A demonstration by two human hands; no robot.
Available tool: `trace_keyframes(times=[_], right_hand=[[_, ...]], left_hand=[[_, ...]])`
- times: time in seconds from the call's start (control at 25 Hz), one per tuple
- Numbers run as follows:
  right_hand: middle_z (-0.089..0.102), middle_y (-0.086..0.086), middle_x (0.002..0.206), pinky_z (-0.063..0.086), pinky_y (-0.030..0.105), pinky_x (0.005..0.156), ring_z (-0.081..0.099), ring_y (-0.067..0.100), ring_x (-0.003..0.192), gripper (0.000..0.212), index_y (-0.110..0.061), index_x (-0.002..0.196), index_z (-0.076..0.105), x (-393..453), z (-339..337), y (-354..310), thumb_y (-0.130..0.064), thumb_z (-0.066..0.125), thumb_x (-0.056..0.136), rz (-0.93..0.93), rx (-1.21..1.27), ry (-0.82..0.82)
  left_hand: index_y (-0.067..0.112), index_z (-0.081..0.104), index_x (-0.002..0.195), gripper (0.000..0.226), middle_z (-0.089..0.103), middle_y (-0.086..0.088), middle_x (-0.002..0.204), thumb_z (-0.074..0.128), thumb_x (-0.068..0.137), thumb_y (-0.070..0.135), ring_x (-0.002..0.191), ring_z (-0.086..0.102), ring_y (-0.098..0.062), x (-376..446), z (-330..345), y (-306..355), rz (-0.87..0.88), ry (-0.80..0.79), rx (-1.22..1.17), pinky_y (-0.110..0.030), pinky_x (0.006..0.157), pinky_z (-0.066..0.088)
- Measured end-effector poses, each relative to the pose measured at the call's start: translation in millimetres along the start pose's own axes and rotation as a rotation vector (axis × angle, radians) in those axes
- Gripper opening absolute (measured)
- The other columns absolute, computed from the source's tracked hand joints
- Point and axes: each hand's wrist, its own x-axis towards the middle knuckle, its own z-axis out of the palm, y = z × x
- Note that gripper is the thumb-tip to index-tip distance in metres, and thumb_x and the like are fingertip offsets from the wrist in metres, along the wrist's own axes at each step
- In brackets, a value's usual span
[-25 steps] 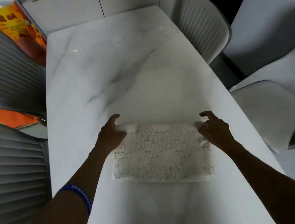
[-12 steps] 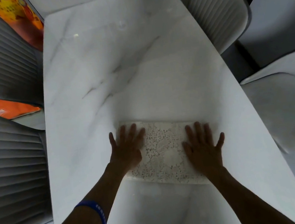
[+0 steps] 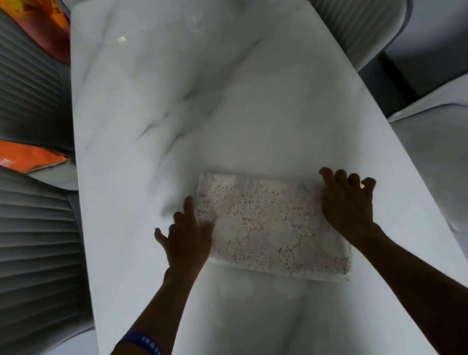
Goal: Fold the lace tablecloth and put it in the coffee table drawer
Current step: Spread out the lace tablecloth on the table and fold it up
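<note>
Fingers spread and nearly straight, the left hand [image 3: 186,239] presses the left end of a folded white lace tablecloth [image 3: 270,227] while the right hand [image 3: 346,204], fingers lightly bent, rests on its right end — neither grips it. The compact rectangle lies on a white marble-patterned table [image 3: 189,100] between grey ribbed chairs [image 3: 21,239]. Folding looks finished; next likely comes lifting the bundle — the drawer is out of view.
</note>
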Motion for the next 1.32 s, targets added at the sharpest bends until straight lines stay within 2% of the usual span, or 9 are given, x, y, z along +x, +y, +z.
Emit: trace_keyframes(times=[0.12,0.28,0.4,0.56,0.68,0.8,1.0,1.16,1.32], right_hand=[[0.057,0.022,0.117,0.033,0.065,0.097,0.057,0.041,0.097,0.066,-0.014,0.144,0.038,-20.1,1.7,-8.5,-0.006,0.049,0.08,0.013,-0.059,-0.019],[0.018,0.018,0.159,0.0,0.076,0.107,0.023,0.048,0.141,0.061,-0.021,0.154,0.015,-56.4,17.6,-10.9,-0.023,0.029,0.095,-0.02,-0.059,-0.203],[0.019,0.017,0.159,0.01,0.069,0.109,0.033,0.044,0.137,0.06,-0.024,0.154,0.013,-77.1,11.4,-6.6,-0.035,0.035,0.099,0.217,0.023,-0.24],[0.055,0.022,0.123,0.037,0.051,0.089,0.058,0.04,0.1,0.058,-0.008,0.145,0.029,-104.1,-0.8,-18.8,-0.034,0.045,0.096,0.509,0.202,-0.243],[0.063,0.018,0.113,0.036,0.047,0.089,0.062,0.038,0.089,0.032,-0.003,0.123,0.045,-101.0,-7.3,-11.9,-0.022,0.039,0.098,0.645,0.398,-0.207],[0.069,0.016,0.096,0.026,0.053,0.11,0.065,0.035,0.087,0.018,-0.004,0.109,0.048,-107.8,-7.0,-8.0,-0.012,0.041,0.095,0.64,0.436,-0.144],[0.038,0.018,0.15,0.016,0.066,0.11,0.038,0.041,0.135,0.065,-0.013,0.152,0.021,-131.0,6.2,-8.0,-0.017,0.045,0.092,0.409,0.21,-0.139],[0.005,0.01,0.163,0.014,0.069,0.109,0.019,0.038,0.146,0.062,-0.022,0.154,0.007,-152.5,16.7,-15.5,-0.047,0.017,0.099,0.268,0.093,-0.284],[0.03,0.014,0.154,0.022,0.062,0.108,0.032,0.037,0.136,0.075,-0.021,0.152,0.017,-145.6,7.4,-7.5,-0.06,0.04,0.092,0.466,0.179,-0.357]], left_hand=[[0.036,-0.005,0.152,0.079,0.046,-0.009,0.13,0.05,0.095,0.034,0.106,0.058,-0.031,-18.0,10.8,-3.1,0.129,-0.01,0.272,-0.068,0.11,0.016],[0.04,0.002,0.152,0.07,0.038,-0.008,0.135,0.045,0.098,0.029,0.108,0.054,-0.034,-17.1,13.8,-4.3,0.143,-0.051,0.273,-0.071,0.111,0.012],[0.039,0.012,0.151,0.066,0.036,-0.009,0.139,0.045,0.094,0.031,0.112,0.053,-0.037,-18.7,15.4,-8.5,0.123,-0.048,0.211,-0.07,0.11,0.014],[0.043,0.012,0.15,0.065,0.024,-0.007,0.151,0.046,0.096,0.034,0.114,0.054,-0.037,-28.9,15.6,-12.4,0.127,-0.124,0.113,-0.069,0.11,0.017],[0.044,0.011,0.15,0.059,0.02,-0.007,0.154,0.041,0.1,0.037,0.112,0.056,-0.037,-31.3,16.3,-16.0,0.129,-0.12,0.078,-0.067,0.11,0.019],[0.046,0.012,0.15,0.057,0.017,-0.007,0.155,0.039,0.101,0.038,0.113,0.056,-0.038,-32.6,19.1,-15.2,0.132,-0.129,0.062,-0.067,0.111,0.018],[0.043,0.019,0.149,0.056,0.024,-0.009,0.15,0.043,0.099,0.036,0.12,0.05,-0.038,-37.1,15.8,-11.6,0.123,-0.136,0.069,-0.067,0.112,0.016],[0.035,0.012,0.152,0.069,0.038,-0.01,0.136,0.051,0.095,0.032,0.12,0.048,-0.036,-40.3,18.3,-1.7,0.073,-0.134,0.085,-0.064,0.112,0.015],[0.023,0.037,0.135,0.068,0.056,-0.007,0.122,0.069,0.076,0.027,0.11,0.055,-0.033,-26.2,5.3,-2.9,-0.25,-0.281,-0.256,-0.049,0.105,0.033]])
